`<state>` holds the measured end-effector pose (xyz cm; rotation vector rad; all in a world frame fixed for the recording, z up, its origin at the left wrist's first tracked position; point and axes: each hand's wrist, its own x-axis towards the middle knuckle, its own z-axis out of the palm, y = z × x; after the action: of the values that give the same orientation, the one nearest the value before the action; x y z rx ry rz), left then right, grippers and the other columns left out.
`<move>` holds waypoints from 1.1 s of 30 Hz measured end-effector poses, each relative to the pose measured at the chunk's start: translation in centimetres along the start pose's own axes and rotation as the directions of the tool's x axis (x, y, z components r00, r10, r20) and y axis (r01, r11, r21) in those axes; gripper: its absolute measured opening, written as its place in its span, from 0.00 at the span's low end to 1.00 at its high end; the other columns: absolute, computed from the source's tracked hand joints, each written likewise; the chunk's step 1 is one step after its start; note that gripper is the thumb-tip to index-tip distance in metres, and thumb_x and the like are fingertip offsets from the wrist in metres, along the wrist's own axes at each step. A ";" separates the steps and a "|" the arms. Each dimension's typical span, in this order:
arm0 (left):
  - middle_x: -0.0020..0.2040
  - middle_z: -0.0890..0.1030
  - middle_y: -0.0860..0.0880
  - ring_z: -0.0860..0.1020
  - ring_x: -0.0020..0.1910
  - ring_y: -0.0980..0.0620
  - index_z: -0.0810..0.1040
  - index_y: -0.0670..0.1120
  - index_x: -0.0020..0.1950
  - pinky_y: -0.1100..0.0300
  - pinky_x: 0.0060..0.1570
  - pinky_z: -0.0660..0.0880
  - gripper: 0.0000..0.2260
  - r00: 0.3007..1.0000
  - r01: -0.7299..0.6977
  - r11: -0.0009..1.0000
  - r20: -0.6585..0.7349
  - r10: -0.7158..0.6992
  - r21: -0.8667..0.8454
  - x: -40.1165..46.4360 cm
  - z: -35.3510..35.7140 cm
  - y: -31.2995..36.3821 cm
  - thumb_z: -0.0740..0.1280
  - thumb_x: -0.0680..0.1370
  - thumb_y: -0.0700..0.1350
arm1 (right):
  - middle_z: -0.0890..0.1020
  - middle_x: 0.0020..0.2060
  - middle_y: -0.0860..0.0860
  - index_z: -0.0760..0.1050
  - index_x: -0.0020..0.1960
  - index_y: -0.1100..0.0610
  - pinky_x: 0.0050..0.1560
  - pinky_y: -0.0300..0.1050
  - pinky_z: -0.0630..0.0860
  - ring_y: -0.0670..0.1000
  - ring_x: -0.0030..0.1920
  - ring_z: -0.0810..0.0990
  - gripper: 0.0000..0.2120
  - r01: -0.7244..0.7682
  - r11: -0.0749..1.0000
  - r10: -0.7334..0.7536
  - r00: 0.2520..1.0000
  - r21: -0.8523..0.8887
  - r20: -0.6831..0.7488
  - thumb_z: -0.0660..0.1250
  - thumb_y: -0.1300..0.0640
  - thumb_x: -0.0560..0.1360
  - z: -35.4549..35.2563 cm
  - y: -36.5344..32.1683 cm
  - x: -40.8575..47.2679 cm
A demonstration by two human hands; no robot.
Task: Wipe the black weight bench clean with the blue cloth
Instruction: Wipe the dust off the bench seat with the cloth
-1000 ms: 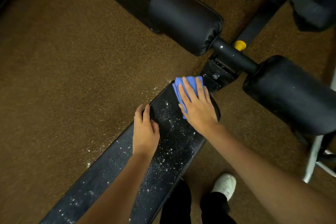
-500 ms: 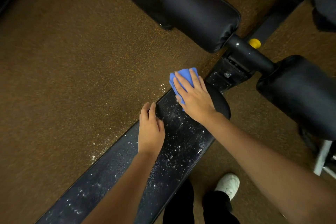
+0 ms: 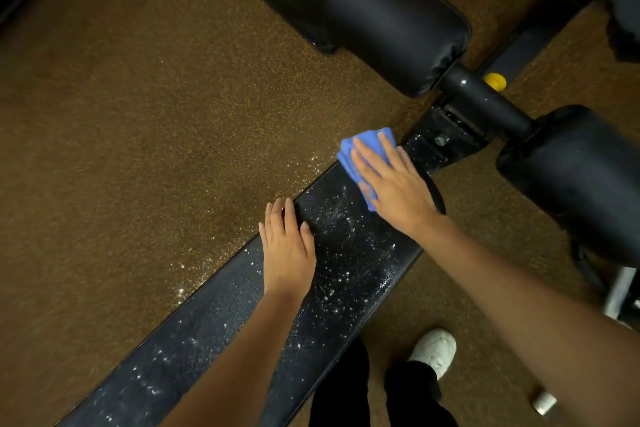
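The right hand [image 3: 391,184] presses flat, fingers straight, on the blue cloth [image 3: 360,156] at the speckled weight bench's [image 3: 346,270] far end, while the left hand [image 3: 287,253], also flat and empty, braces nearby to steady it.

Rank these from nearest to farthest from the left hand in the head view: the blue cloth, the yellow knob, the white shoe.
1. Blue cloth: up-right of the left hand, under the right hand.
2. White shoe: lower right, on the floor.
3. Yellow knob: far upper right, on the frame.
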<state>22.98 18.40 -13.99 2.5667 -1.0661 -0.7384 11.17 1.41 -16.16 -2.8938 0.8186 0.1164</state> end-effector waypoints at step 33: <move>0.77 0.41 0.45 0.39 0.75 0.49 0.43 0.43 0.76 0.52 0.73 0.40 0.24 0.992 -0.047 0.991 0.119 0.031 0.128 -2.2 0.5 1.5 0.46 0.82 0.48 | 0.62 0.74 0.51 0.59 0.74 0.58 0.69 0.57 0.61 0.59 0.74 0.55 0.30 0.114 0.993 -0.114 0.993 0.037 -0.020 0.59 0.59 0.73 0.5 2.2 -6.7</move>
<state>20.51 18.95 -12.97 2.6302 -1.2360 -0.8440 4.29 3.08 -16.16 -2.9017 0.6492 0.0624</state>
